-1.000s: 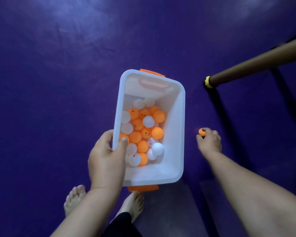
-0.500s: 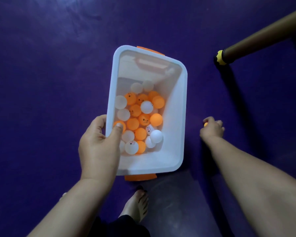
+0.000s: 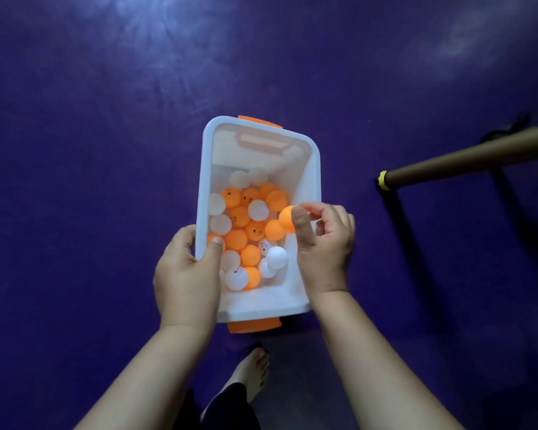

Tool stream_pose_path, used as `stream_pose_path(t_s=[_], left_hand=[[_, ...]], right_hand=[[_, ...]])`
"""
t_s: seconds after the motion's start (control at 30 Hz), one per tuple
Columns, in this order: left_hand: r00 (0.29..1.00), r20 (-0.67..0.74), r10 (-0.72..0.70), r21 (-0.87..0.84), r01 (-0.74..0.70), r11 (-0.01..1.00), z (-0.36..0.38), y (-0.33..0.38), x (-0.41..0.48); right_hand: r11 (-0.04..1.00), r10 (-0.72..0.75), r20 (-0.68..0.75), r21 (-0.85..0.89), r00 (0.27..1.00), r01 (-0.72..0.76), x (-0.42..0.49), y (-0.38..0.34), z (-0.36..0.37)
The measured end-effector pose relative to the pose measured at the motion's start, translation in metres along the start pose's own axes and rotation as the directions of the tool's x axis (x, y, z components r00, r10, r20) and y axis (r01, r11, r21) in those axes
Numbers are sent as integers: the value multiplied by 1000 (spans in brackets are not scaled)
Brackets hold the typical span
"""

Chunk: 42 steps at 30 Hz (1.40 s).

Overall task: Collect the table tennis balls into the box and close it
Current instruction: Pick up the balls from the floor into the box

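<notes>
Holding: our left hand (image 3: 187, 274) clamps the box (image 3: 203, 169) on its left long rim, thumb hooked inside the wall, fingers outside.
Carrying: our right hand (image 3: 326, 243) pinches one orange ball (image 3: 287, 219) between thumb and fingertips, just inside the box's right rim and above the pile.
Hands: apart, one at each long side of the box, each closed on its own thing.
Contents: orange and white balls (image 3: 246, 231) lie loose on the box bottom, most in its middle and near half.
Support: we cannot tell whether the box rests on the floor (image 3: 106, 150) or hangs from the left grip.
Step (our judgement): letting this ball go into the box. No lid is in view, so closing is not yet begun.
Handling, ball: we expect it to be very light, with a thin stiff shell, smooth and bouncy. A gentle pinch across its widest part suffices. We would release low over the pile, or it may hop out.
Handling, box: pale plastic, likely light even when loaded. A one-sided rim grip lets it tip and the balls shift. The orange latches (image 3: 260, 121) at the box's two short ends look like the steadier hold.
Surroundings: a brown tube (image 3: 466, 161) lies well apart to the right of the box. A bare foot (image 3: 250, 377) shows below the box's near end.
</notes>
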State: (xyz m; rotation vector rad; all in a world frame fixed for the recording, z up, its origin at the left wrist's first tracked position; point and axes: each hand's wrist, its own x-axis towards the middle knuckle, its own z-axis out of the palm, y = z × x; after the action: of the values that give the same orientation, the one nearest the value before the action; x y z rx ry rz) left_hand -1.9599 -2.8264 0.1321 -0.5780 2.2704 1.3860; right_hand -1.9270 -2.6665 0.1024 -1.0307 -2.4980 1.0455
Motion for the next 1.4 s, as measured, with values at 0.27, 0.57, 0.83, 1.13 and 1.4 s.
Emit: stream_pose_path(t_s=[0.27,0.57,0.83,1.13,1.4], left_hand=[[995,-101,-11,-60,5,998,-101,103,-49],[983,-180,31,-73,-45,996,-228,205,-125],[962,-273,4,-33,-13,999,-339,246,-186],[911,-412,22,36,-8,999,-436,249,-217],[910,-410,-61,2,68,998,-537,234,-205]], right_hand=[[961,10,130,-274,991,26,7,-148,-74],[955,-87,373,-234,924,184,-14,-328,-171],[911,-255,435,-191,863,366,-71,-448,-217],[881,-370,505,-75,780,467,-123,-533,-215],[834,-442,572,-21,691,551,-164,-627,-165]])
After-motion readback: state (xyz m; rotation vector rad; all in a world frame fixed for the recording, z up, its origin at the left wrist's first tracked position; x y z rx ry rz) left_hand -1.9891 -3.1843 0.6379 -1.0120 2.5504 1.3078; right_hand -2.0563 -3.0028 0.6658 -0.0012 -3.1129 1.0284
